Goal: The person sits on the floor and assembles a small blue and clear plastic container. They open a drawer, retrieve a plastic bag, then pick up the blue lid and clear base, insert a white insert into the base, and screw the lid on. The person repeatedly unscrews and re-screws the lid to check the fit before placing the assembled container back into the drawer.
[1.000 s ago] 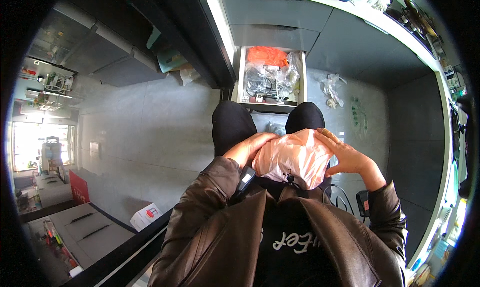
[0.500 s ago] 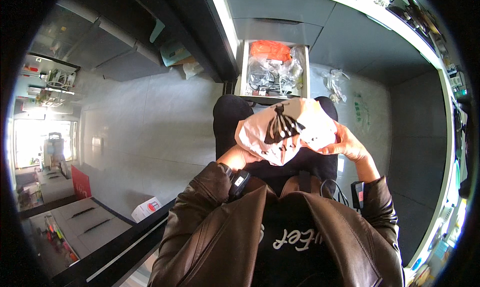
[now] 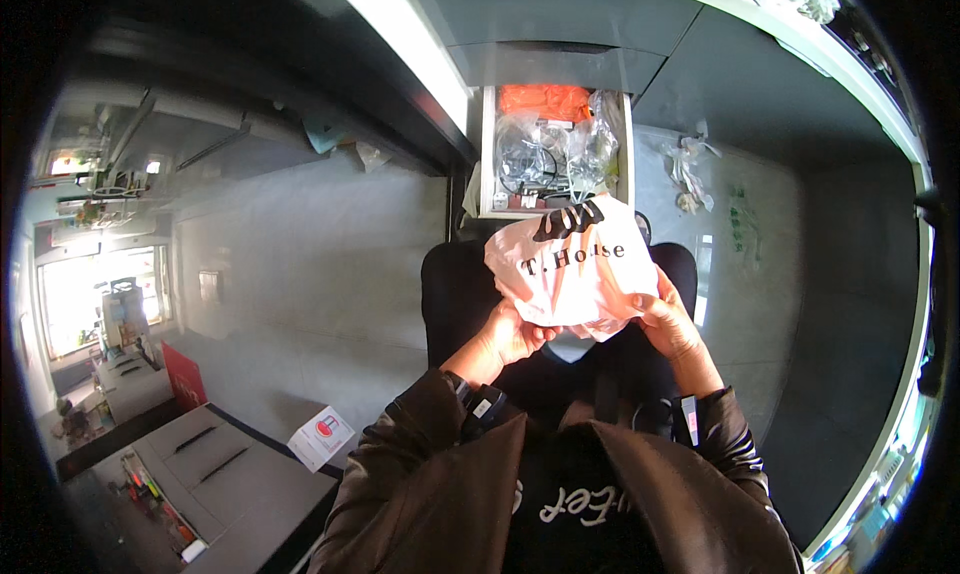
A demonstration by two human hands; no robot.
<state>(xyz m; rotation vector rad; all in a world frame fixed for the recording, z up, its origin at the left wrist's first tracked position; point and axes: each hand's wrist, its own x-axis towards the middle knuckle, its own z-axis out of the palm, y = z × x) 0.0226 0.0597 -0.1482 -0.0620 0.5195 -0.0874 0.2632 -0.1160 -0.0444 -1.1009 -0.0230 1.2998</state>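
Above my lap I hold a pale pink plastic bag (image 3: 573, 279) with dark print, bulging and crumpled. Its lower left side is gripped by my left hand (image 3: 510, 335), thumb and fingers curled on the plastic. On the lower right, my right hand (image 3: 668, 324) pinches the bag's edge. What is inside the bag cannot be seen. Just beyond it an open white drawer (image 3: 488, 154) holds clear plastic bags (image 3: 523, 146), a folded orange bag (image 3: 546, 102) and dark cables. The bag overlaps the drawer's near edge.
Grey cabinet fronts (image 3: 560, 16) rise beyond the drawer. Clear crumpled plastic (image 3: 688, 172) lies on the tiled floor (image 3: 310, 244) right of it. A dark frame (image 3: 330, 64) stands at the far left. A white box (image 3: 321, 438) is at lower left, near a grey drawer unit (image 3: 215, 464).
The bag has turned in my hands, so lettering now faces me below the dark print. My left hand has shifted right along its lower edge. The view has shifted slightly.
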